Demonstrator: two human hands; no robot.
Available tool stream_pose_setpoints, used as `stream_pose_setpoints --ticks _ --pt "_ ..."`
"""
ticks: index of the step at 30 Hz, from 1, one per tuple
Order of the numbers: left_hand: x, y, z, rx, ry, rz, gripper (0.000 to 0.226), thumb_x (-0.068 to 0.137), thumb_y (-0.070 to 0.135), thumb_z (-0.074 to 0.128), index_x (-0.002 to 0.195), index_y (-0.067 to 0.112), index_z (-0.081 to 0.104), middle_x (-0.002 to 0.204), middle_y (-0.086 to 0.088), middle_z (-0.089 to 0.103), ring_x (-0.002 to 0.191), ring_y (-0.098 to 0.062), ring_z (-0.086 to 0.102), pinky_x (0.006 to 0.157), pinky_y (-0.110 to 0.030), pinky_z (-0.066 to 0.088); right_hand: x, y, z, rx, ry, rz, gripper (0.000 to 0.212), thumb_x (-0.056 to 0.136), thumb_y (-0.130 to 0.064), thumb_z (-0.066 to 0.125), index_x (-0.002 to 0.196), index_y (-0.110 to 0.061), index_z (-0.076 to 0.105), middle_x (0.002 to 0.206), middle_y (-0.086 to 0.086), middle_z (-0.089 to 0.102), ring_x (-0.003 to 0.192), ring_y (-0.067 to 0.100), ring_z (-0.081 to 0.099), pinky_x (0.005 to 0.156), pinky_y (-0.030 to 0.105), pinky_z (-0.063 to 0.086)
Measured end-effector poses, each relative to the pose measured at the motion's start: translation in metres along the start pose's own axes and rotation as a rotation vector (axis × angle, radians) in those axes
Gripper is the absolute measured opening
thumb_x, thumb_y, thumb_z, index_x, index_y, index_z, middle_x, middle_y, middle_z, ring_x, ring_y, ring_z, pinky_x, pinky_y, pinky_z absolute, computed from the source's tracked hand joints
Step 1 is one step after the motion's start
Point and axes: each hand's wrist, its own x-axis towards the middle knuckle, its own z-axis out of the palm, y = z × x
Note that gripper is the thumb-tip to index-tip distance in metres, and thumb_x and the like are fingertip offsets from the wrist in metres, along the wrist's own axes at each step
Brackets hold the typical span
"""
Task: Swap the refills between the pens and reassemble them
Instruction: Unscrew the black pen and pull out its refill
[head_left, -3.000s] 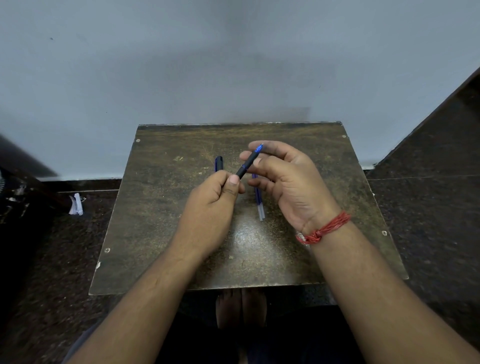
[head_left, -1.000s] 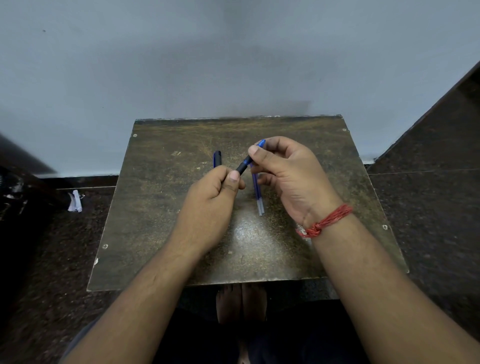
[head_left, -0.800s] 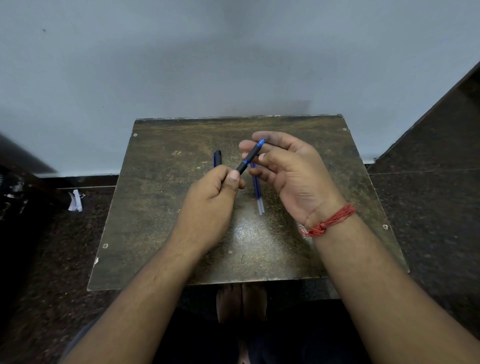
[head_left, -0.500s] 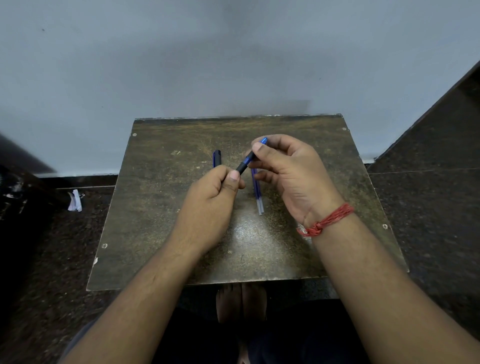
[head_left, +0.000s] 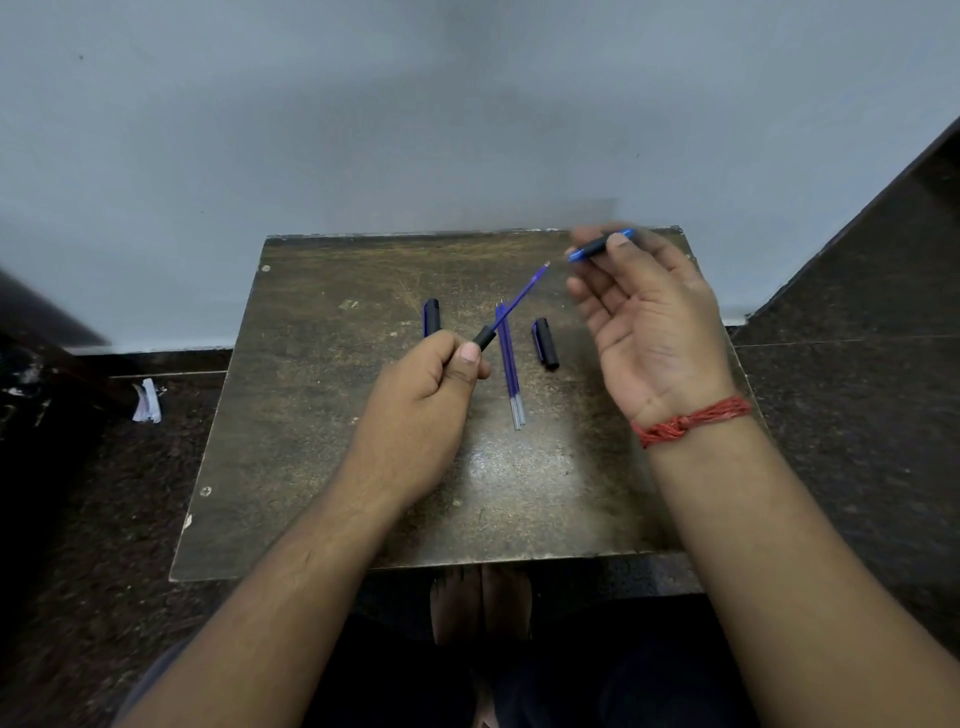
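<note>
Since half a second ago the right hand (head_left: 649, 322) has pulled away to the far right corner of the table (head_left: 322, 467), carrying off the pen's front section (head_left: 597, 247); we now see the refill (head_left: 519, 296) bared. Motion blurs that front section: a short black sleeve with a blue tip, pinched between thumb and forefinger, the other fingers spread loosely, palm toward us.

The left hand (head_left: 421, 410) is curled round the pen barrel (head_left: 484, 338). Only the barrel's black mouth shows past the thumb. It serves as the one container here: the thin, translucent blue refill stands out of it, slanting up and right, its fine point just short of the right hand's fingertips.

On the table, two spare refills (head_left: 509, 369) lie side by side, touching, slim blue tubes with clear near ends, just right of the left thumb. A black cap (head_left: 545, 344) lies tilted beside them on the right. Another dark capped piece (head_left: 431, 314) pokes out behind the left knuckles, mostly hidden.

The tabletop is dark, worn, scuffed brown with a glossy patch near us. A red thread band (head_left: 691, 421) circles the right wrist. White paper scrap (head_left: 146, 401) on the dark speckled floor to the left; pale wall (head_left: 363, 114) behind; bare feet (head_left: 480, 603) under the near edge.
</note>
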Motion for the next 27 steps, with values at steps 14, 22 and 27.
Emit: stream_pose_setpoints --ticks 14,22,27 --pt "-0.002 0.003 -0.003 -0.017 0.051 -0.008 0.028 0.102 0.033 0.043 0.087 0.022 0.064 0.058 0.025 0.052 0.054 0.002 0.045 0.050 -0.012 0.032 0.013 0.003 -0.022 -1.449 0.026 -0.306 0.012 0.094 -0.016 0.050 0.086 -0.020 0.059 0.100 -0.001 0.056 0.091 0.014 0.049 0.072 0.020 0.029" --pt "-0.002 0.003 -0.003 -0.032 0.058 -0.011 0.028 0.102 0.034 0.043 0.085 0.024 0.063 0.061 0.014 0.051 0.054 0.000 0.043 0.050 -0.013 0.032 0.009 0.013 -0.024 -1.702 -0.039 -0.170 0.018 0.094 -0.028 0.057 0.109 -0.019 0.057 0.099 0.000 0.064 0.095 0.022 0.056 0.077 0.035 0.047" --pt "-0.002 0.003 -0.002 -0.030 0.061 -0.014 0.028 0.102 0.035 0.043 0.085 0.023 0.063 0.061 0.012 0.048 0.054 -0.001 0.040 0.053 -0.023 0.031 0.009 0.015 -0.024 -1.714 -0.037 -0.160 0.019 0.094 -0.033 0.059 0.106 -0.019 0.056 0.097 0.002 0.065 0.094 0.024 0.060 0.079 0.037 0.051"
